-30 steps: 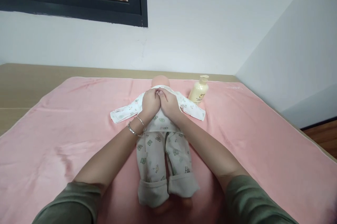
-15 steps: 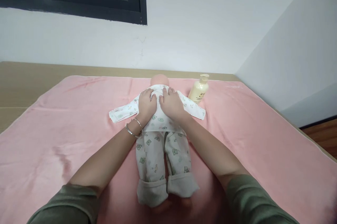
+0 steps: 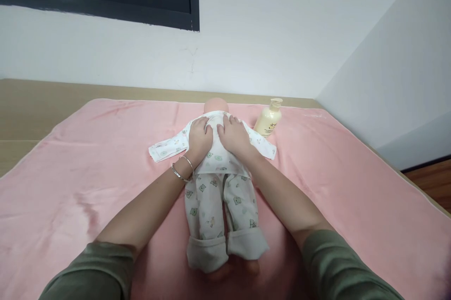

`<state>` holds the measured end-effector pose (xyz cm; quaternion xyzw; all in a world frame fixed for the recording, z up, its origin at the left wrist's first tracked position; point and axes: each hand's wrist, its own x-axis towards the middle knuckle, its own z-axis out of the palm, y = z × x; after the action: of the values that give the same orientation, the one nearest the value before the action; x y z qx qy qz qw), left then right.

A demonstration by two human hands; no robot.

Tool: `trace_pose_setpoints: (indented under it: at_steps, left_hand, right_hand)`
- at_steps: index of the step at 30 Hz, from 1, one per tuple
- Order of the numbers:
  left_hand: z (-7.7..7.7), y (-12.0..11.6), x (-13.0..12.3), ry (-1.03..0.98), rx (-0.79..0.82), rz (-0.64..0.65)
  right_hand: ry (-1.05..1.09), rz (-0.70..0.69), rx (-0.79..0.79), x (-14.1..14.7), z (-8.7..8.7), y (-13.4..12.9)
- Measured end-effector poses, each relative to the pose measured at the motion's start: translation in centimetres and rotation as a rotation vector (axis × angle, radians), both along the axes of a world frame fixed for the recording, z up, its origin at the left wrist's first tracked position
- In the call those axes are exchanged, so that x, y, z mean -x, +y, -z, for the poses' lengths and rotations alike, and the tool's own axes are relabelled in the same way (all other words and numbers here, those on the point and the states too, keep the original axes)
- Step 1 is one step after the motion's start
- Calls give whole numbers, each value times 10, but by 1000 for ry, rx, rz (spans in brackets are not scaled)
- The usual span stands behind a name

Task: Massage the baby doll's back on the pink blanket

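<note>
work looks to be underway, hands on, judging by the pose: doll (image 3: 219,165) lies stretched out, apparently face down, dressed in patterned top (image 3: 214,155) and trousers (image 3: 211,206), cuffs (image 3: 207,254) turned up. head (image 3: 216,104) is by the far edge of the pink mat (image 3: 352,187), feet (image 3: 252,266) toward the near edge. doll laid out and clothed = done; hand contact on the back = in progress, i'd say. how many strokes or presses are left, can't tell.

left hand (image 3: 200,139) is open, palm down on the left half of the upper back, gripping nothing; right hand (image 3: 234,135) same on the right half. thumbs point toward each other, small gap between them. whether they press or just rest, can't tell.

pump bottle (image 3: 268,121) stands near the mat's far edge, right of the doll, just beside its right sleeve (image 3: 264,146); neither hand on it.

vs one second ago: hands were together at the middle of the upper back, touching; now apart, spread to either side. vs half a second ago: nearly the same pose, gap maybe a touch wider. doll and bottle hold their places; view shifts slightly.
</note>
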<state>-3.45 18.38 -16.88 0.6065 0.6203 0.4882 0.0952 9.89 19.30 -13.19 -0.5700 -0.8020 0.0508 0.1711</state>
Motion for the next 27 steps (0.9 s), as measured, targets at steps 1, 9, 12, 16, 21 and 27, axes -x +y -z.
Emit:
trace_pose_setpoints:
  at_steps: [1,9,12,16,21,27]
  left_hand:
    - [0,1,1,9,7,-1]
    - [1,6,3,61,6,24]
    - [1,5,1,85,0,6]
    - [0,5,0,77,19,-20]
    - [1,7,1,82,38,-32]
    - [0,7,2,121,49,-20]
  right_hand:
    - [-22,6,-50,7,2,-8]
    - [59,-381,-15,3,4,9]
    - [131,-281,94,-14,1,32]
    - [75,-129,98,-14,-2,28]
    - [-84,-36,-72,13,1,-11]
    - [-13,-211,-95,13,4,-4]
